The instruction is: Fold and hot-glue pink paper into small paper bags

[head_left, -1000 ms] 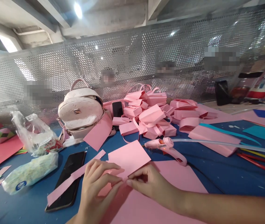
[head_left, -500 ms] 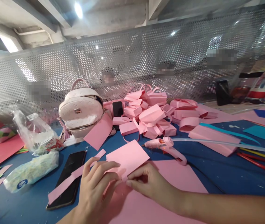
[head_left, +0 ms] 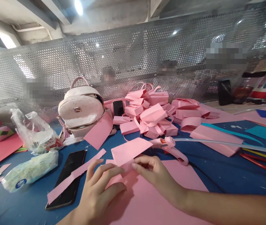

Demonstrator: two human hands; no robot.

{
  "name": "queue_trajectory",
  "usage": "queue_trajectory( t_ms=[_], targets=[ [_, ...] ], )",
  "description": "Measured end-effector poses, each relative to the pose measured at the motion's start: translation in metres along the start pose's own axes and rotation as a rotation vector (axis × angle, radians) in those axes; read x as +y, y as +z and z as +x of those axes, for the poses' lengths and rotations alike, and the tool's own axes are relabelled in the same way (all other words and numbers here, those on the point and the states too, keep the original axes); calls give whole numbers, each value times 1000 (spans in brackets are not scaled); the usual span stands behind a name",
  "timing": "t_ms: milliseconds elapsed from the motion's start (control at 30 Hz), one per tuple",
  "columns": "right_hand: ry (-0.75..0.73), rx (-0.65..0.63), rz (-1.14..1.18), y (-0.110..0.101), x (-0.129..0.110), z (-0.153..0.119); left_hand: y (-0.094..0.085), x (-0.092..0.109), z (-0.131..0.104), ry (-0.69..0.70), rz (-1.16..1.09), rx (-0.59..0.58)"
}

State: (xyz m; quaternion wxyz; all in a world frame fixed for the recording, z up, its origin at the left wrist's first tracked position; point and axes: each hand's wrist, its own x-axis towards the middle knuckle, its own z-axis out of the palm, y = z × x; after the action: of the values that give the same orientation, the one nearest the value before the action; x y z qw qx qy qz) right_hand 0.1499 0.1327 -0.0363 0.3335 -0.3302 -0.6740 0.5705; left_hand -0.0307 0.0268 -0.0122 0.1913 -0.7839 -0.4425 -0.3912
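Observation:
A folded piece of pink paper is raised over a larger pink sheet lying on the table. The thumb and fingers of my right hand pinch its lower right edge. At the lower left edge is my left hand, its fingers curved and spread. Its fingertips reach the paper while the thumb sits apart below. Behind the paper lies a pink glue gun, its nozzle hidden by the paper. Left of my left hand, a torn pink paper strip crosses a black phone.
Pink paper boxes and bags are heaped behind the glue gun. A pale backpack, a clear plastic bag and a tissue pack stand at left. Red and yellow sticks lie right. A perforated metal panel closes the back.
The folded paper has tipped flatter, its near part lifting and its right corner now covering the glue gun's nozzle. My left thumb has moved away from the fingers.

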Motion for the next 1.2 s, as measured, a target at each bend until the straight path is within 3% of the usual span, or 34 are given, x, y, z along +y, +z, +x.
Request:
queue_trajectory(
  t_ms=[200,500,767,1000,1200],
  targets=[
    [6,-33,-27,-2,2,1,10,-1,-8,-95,-75,-26],
    [-9,-64,12,-2,-4,0,7,-11,-10,78,5,-147],
    [16,-56,5,-4,-5,-1,6,-26,-16,163,-60,-191],
    [10,-76,6,-2,-6,-1,-6,-19,-8,241,37,-338],
    [0,-52,-34,-2,0,-1,-1,-17,-15,180,-21,-245]
  ],
)
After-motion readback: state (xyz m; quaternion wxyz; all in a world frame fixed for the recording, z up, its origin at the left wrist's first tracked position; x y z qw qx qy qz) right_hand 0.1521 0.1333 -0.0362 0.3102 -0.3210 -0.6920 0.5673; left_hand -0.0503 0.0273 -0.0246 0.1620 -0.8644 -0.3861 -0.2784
